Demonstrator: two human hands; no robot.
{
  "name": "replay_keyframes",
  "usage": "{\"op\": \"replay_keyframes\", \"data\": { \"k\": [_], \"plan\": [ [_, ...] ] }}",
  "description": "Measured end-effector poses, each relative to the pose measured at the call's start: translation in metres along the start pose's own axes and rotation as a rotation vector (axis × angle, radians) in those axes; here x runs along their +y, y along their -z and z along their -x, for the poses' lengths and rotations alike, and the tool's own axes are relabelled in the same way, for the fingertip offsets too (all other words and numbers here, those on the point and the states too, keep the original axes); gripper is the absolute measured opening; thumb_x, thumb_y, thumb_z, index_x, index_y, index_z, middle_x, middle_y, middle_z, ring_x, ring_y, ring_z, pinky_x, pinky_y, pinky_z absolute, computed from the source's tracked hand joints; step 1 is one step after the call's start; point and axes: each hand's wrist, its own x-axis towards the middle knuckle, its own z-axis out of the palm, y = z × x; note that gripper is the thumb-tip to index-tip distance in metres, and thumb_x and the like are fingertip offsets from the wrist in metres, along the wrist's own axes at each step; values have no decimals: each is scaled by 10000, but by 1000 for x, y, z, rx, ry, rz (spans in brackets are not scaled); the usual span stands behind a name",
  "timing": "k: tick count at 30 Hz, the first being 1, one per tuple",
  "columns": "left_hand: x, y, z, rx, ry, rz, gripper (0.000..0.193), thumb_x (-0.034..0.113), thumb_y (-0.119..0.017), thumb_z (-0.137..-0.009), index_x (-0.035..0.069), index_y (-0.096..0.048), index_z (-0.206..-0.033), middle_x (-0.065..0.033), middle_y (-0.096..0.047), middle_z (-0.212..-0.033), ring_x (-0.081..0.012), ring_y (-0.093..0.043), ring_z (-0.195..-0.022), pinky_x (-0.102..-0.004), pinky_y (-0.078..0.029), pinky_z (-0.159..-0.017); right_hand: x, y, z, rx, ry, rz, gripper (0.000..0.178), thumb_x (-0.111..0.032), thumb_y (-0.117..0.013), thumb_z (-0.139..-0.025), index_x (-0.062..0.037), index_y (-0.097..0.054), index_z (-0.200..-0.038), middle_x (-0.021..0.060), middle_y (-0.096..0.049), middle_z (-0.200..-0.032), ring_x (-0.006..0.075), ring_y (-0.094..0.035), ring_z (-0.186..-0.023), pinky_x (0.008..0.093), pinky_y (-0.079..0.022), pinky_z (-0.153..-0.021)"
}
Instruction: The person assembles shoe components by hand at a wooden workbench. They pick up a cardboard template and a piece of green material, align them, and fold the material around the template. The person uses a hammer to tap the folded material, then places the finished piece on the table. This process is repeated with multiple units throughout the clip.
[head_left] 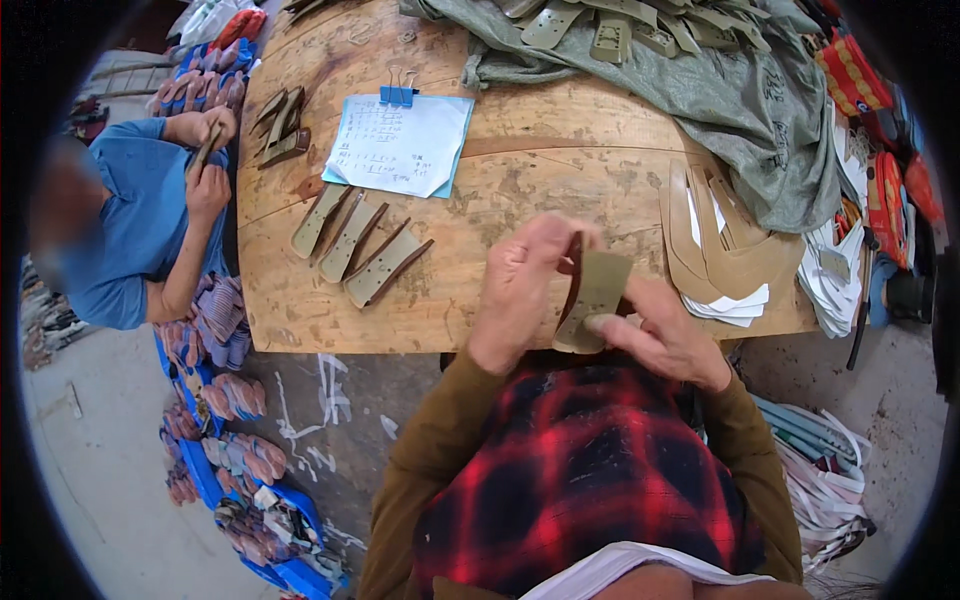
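Note:
Just above the table's near edge, an olive-green strap piece [597, 285] with dark red-brown edging and small holes is held upright between my two hands. My left hand [520, 285] pinches its upper left edge, the fingertips slightly blurred. At the lower right, my right hand [665, 332] grips the piece, its thumb lying across the front; the other fingers are partly hidden behind it. To the left on the table lie several similar strap pieces [350, 238], fanned side by side.
A clipped handwritten sheet [400, 145] lies mid-table, with more strap pieces [282, 128] left of it. Grey-green cloth [700, 100] bears a strap pile at the back right. Tan curved pieces [690, 235] sit at right. Across the left edge, a person in blue [150, 220] handles a strap.

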Motion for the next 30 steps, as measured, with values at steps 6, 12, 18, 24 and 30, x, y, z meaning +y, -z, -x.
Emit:
{"op": "replay_keyframes", "data": {
  "k": [6, 12, 18, 24, 30],
  "plan": [
    [-1, 29, 26, -327, 422, -255, 344, 290, -469, -1025, -14, -629, -1000, -59, -650, -855, -81, -618, -766, -227, -525, -627, 6, 5, 6, -39, -325, -251, 407, -102, -594, -921, -2, -487, -1301, 86, -579, -1113, 142, -590, -947, 267, -553, -685],
    [-6, 23, 23, -356, 327, -507, 283, 255, -577, -971, -20, -624, -1016, -121, -678, -883, -174, -670, -775, -299, -543, -667, 6, 4, 9, 44, 13, 256, 338, -95, -617, -863, -9, -521, -1175, 206, -589, -1047, 402, -585, -901, 418, -483, -741],
    [2, 18, 18, -294, -392, -841, 345, 124, -669, -884, 20, -598, -1205, -170, -678, -1067, -297, -686, -894, -360, -538, -779, 14, -5, -5, 73, 290, 421, 488, -145, -666, -859, -10, -478, -1289, 192, -573, -1169, 361, -579, -1031, 414, -481, -856],
    [-8, 40, 17, -193, -834, -976, 410, 136, -730, -836, 26, -586, -1204, -163, -658, -1172, -291, -679, -945, -331, -542, -784, -4, -4, 5, 196, 158, 5, 584, -156, -662, -877, -19, -426, -1392, 194, -434, -1392, 338, -504, -1213, 371, -444, -971],
    [-28, 35, 25, -112, -510, -685, 388, 186, -719, -867, 29, -556, -1182, -168, -626, -1164, -256, -653, -923, -314, -540, -796, 26, -21, -3, 202, 169, 205, 504, 57, -561, -804, -52, -541, -1295, 198, -444, -1361, 353, -500, -1214, 377, -435, -975]
  ]
}}
